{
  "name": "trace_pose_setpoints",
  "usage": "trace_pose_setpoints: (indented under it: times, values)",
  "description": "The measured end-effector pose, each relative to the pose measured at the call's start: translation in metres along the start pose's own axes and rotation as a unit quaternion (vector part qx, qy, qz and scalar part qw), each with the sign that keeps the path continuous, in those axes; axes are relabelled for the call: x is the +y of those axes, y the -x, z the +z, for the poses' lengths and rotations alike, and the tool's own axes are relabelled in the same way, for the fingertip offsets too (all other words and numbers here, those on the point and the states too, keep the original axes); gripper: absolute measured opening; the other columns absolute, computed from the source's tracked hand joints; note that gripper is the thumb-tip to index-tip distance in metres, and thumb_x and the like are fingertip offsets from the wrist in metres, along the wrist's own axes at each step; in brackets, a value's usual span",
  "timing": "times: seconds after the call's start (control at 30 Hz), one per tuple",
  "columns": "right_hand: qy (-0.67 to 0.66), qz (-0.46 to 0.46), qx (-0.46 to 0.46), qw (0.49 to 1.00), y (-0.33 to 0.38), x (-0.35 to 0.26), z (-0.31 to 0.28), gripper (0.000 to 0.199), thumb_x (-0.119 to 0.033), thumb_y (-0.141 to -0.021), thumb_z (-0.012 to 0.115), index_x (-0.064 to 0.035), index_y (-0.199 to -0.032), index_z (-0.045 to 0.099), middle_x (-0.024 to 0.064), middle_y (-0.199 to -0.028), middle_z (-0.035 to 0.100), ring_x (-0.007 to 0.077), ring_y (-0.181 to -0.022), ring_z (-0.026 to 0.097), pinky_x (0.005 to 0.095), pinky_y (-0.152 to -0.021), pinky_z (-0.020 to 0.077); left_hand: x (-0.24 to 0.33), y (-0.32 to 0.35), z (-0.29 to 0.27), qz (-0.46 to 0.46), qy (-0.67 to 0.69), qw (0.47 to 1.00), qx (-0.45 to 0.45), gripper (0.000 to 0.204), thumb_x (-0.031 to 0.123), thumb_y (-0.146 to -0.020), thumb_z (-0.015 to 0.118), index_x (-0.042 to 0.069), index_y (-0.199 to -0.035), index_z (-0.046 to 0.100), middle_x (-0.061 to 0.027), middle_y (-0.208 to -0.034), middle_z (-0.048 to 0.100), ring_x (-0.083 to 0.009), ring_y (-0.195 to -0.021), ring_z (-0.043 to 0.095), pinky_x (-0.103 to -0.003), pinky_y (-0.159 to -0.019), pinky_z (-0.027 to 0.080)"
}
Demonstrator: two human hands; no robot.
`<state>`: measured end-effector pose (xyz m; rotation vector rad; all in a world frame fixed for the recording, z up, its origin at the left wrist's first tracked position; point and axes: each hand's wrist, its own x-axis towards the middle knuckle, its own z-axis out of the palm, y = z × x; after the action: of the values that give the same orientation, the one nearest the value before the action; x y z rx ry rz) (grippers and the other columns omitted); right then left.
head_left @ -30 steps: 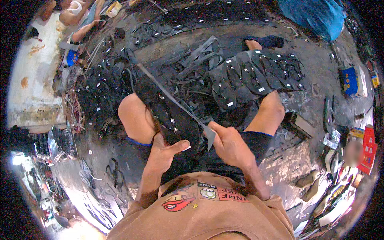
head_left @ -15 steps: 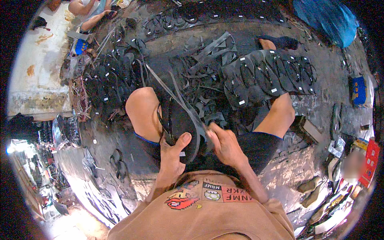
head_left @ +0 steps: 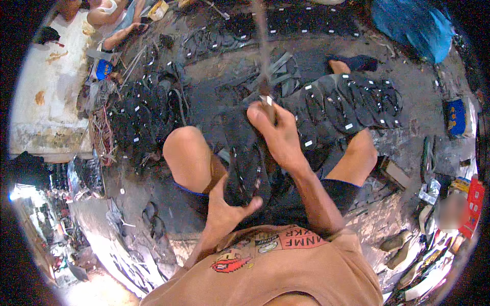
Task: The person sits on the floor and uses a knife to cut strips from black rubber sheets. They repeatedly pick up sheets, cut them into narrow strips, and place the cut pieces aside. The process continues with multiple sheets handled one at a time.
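Note:
My left hand (head_left: 227, 211) grips a black flip-flop (head_left: 240, 176) above my lap, thumb out along its near end and fingers hidden beneath. Raised beyond the sandal, my right hand (head_left: 278, 135) is closed on a slim knife-like tool (head_left: 269, 104) with a bright glint near its top. From there a long thin strip (head_left: 263, 46) runs toward the top edge, smeared by motion; whether it is joined to the tool I cannot tell. Past my right hand lies a heap of dark offcut strips (head_left: 280, 71).
Rows of black flip-flops with small white tags (head_left: 352, 102) lie at the right, more (head_left: 148, 112) at the left. A blue plastic sheet (head_left: 413, 28) covers the far right corner. At the far left another person's arm (head_left: 122, 38) shows. A wooden block (head_left: 395, 173) lies beside my right knee.
My right hand has moved up and away from the sandal's edge. Long strips that lay across the sandal are gone from it; one blurred strip now points away from my right hand.

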<state>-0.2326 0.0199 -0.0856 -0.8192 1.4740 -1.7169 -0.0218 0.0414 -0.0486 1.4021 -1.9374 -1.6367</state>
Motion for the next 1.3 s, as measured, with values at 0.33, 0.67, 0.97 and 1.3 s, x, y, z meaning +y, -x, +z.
trace_pose_setpoints:
  times: [0.33,0.67,0.97,1.3]
  values:
    - [0.093,0.123,-0.084,0.984,0.14,-0.053,-0.045,0.028,-0.022,-0.106,0.055,-0.0047,-0.127,0.063,0.0095,-0.079,0.068,0.0179,-0.071,0.066,0.0334,-0.066,0.0518,0.041,-0.016,-0.031,-0.007,0.251,0.968,0.001,0.044,0.032,-0.102,0.07,0.004,-0.134,0.061,-0.0022,-0.117,0.068,-0.0102,-0.105,0.065,-0.026,-0.092,0.052]
    - [0.33,0.193,-0.137,0.914,0.229,-0.03,-0.07,0.025,-0.03,-0.101,0.061,-0.0071,-0.11,0.063,0.0262,-0.083,0.068,0.0498,-0.079,0.067,0.0534,-0.069,0.0525,0.031,0.003,-0.042,-0.061,0.254,0.965,0.003,0.045,0.037,-0.101,0.07,0.005,-0.132,0.06,-0.0004,-0.111,0.067,-0.0096,-0.101,0.063,-0.026,-0.086,0.052]
    - [0.31,0.061,-0.354,0.88,0.046,-0.057,-0.055,0.038,-0.04,-0.109,0.047,-0.0064,-0.101,0.062,0.0268,-0.081,0.067,0.0509,-0.08,0.065,0.0587,-0.071,0.0498,0.029,-0.014,-0.041,-0.051,0.179,0.977,-0.104,0.053,0.032,-0.101,0.07,0.001,-0.139,0.051,-0.0043,-0.117,0.064,-0.0149,-0.105,0.059,-0.03,-0.095,0.049]
    - [0.034,0.131,0.147,0.98,0.071,0.003,-0.115,0.039,-0.039,-0.114,0.036,-0.0099,-0.108,0.063,-0.0025,-0.069,0.049,0.0077,-0.054,0.042,0.0259,-0.048,0.0336,0.073,-0.055,-0.06,0.057,0.319,0.94,0.109,0.041,0.015,-0.1,0.065,0.006,-0.139,0.056,-0.0138,-0.128,0.069,-0.0287,-0.116,0.068,-0.046,-0.101,0.056]
